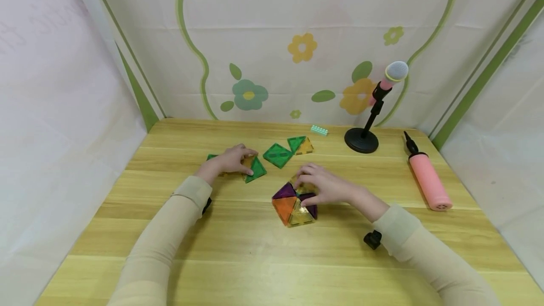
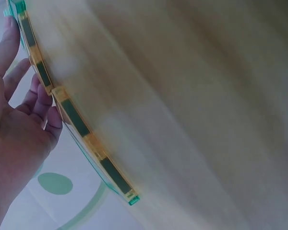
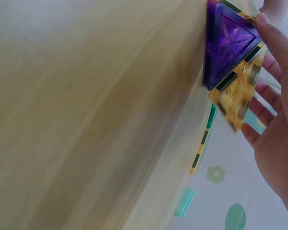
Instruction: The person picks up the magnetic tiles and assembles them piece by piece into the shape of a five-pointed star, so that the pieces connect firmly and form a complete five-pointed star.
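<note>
I've got the right hand [image 1: 329, 188] curled over the tile pyramid [image 1: 294, 204] near table centre, fingers and thumb wrapped on its far side; wrist cam shows fingertips [image 3: 273, 38] on the purple tile [image 3: 228, 43] w/ a yellow tile [image 3: 237, 93] tilted off below it. Left hand [image 1: 231, 159] lies flat-ish, fingers relaxed, resting on the loose flat tiles [image 1: 254, 168] to the left of the pyramid; wrist cam shows green-edged tiles [image 2: 81, 129] on edge right by the fingers [image 2: 36, 98], grip itself I can't confirm. Further back: green square tile [image 1: 278, 155], green/yellow pair [image 1: 301, 144], small mint brick [image 1: 319, 130]. Right side of the wooden table [image 1: 255, 259]: toy mic on stand [image 1: 374, 107], pink pump [image 1: 428, 178].
</note>
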`<state>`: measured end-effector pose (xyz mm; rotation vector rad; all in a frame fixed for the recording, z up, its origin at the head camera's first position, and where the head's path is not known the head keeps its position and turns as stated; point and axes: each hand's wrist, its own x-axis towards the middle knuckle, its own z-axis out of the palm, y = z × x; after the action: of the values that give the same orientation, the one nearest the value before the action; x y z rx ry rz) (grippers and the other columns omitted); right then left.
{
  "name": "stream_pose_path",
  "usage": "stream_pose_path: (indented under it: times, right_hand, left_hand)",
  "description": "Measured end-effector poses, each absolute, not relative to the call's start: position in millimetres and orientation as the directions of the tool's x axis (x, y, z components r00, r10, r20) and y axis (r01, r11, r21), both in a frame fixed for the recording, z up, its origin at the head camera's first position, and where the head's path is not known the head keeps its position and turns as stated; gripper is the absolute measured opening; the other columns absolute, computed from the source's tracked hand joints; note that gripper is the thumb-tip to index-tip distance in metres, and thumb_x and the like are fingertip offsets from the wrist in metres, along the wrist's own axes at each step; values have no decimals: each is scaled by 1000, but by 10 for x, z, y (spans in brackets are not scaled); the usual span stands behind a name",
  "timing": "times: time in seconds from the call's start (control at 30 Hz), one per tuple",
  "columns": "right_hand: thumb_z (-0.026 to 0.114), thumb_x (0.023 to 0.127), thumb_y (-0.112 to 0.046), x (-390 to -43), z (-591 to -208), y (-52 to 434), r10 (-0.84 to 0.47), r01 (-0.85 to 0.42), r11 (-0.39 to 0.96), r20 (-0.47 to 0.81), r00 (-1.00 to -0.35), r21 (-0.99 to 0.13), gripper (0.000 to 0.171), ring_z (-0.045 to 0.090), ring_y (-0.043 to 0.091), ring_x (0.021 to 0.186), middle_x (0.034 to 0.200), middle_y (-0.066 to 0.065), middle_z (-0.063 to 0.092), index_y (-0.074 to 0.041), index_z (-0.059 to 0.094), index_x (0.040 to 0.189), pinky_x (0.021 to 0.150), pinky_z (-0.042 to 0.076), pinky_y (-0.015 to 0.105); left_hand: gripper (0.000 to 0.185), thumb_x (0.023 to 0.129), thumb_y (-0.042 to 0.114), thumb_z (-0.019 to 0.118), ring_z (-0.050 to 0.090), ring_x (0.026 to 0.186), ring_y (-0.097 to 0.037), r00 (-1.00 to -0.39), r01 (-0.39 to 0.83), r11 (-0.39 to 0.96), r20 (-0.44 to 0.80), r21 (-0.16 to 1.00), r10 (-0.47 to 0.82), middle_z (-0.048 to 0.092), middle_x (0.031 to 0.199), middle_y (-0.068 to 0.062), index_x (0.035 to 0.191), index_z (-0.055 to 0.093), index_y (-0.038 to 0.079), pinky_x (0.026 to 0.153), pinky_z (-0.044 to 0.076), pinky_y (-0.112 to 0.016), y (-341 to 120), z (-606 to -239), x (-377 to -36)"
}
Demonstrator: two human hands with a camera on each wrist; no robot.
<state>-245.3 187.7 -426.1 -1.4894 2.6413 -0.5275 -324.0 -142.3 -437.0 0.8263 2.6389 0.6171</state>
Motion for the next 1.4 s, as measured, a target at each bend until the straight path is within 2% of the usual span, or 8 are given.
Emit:
stream_pose_path:
  times: [0.13, 0.37, 0.6, 0.8, 0.97, 1.2, 1.33, 1.4]
  right_hand:
    - [72, 77, -52, -2422, -4276, 1872, -828, -821, 486, 142, -543, -300, 43, 43, 19, 116, 119, -1, 54, -22, 62, 107, 98, 36, 49]
    - [72, 74, -57, -2377, -4302, 1838, -794, -796, 548, 142, -592, -256, 42, 43, 10, 102, 105, -13, 51, -27, 60, 100, 91, 37, 41]
    - [70, 72, -63, -2321, -4304, 1797, -750, -769, 598, 181, -636, -226, 44, 45, 9, 93, 97, -14, 53, -26, 59, 94, 86, 38, 39]
    - [69, 70, -66, -2305, -4326, 1763, -710, -725, 653, 158, -687, -220, 46, 45, 9, 90, 93, -15, 51, -27, 56, 92, 84, 36, 38]
    - [67, 70, -69, -2311, -4343, 1751, -695, -710, 670, 155, -702, -215, 49, 44, 8, 87, 89, -14, 50, -27, 56, 92, 80, 35, 34]
    - [66, 71, -69, -2317, -4339, 1758, -692, -707, 670, 155, -705, -227, 48, 45, 8, 88, 91, -15, 51, -27, 57, 91, 81, 36, 35]
    - [66, 72, -67, -2326, -4311, 1763, -700, -711, 655, 148, -698, -255, 47, 49, 9, 95, 96, -15, 55, -27, 59, 95, 88, 39, 40]
    - [68, 73, -64, -2335, -4287, 1768, -704, -711, 645, 143, -696, -281, 46, 51, 11, 99, 98, -14, 57, -25, 61, 97, 92, 39, 43]
  left_hand:
    - [73, 80, 37, 74, 47, 111, -28, -780, 465, 740, -171, 487, 602, 49, 120, -13, 142, 44, 11, 94, 40, -46, -1429, -4356, -3226]
    - [71, 79, 42, 74, 48, 104, -25, -789, 465, 758, -175, 457, 589, 51, 114, -10, 138, 48, 12, 92, 38, -44, -1425, -4371, -3239]
    - [64, 79, 41, 74, 48, 99, -25, -798, 455, 763, -171, 459, 579, 52, 110, -9, 132, 52, 13, 92, 37, -46, -1403, -4360, -3228]
    - [63, 80, 38, 75, 49, 105, -27, -798, 452, 763, -173, 463, 578, 52, 113, -10, 131, 52, 10, 96, 36, -48, -1389, -4339, -3208]
    - [63, 79, 36, 75, 49, 108, -28, -796, 445, 760, -179, 474, 578, 52, 115, -11, 130, 52, 8, 98, 36, -48, -1387, -4327, -3208]
    - [62, 79, 31, 77, 49, 113, -29, -805, 390, 734, -182, 556, 565, 51, 123, -14, 128, 47, 8, 97, 41, -44, -1396, -4338, -3216]
    - [60, 81, 27, 75, 48, 118, -31, -813, 361, 708, -167, 607, 558, 50, 128, -18, 128, 44, 9, 97, 42, -44, -1395, -4321, -3201]
    - [54, 83, 25, 73, 51, 113, -29, -820, 361, 696, -143, 620, 554, 53, 123, -16, 126, 44, 10, 92, 44, -43, -1392, -4296, -3187]
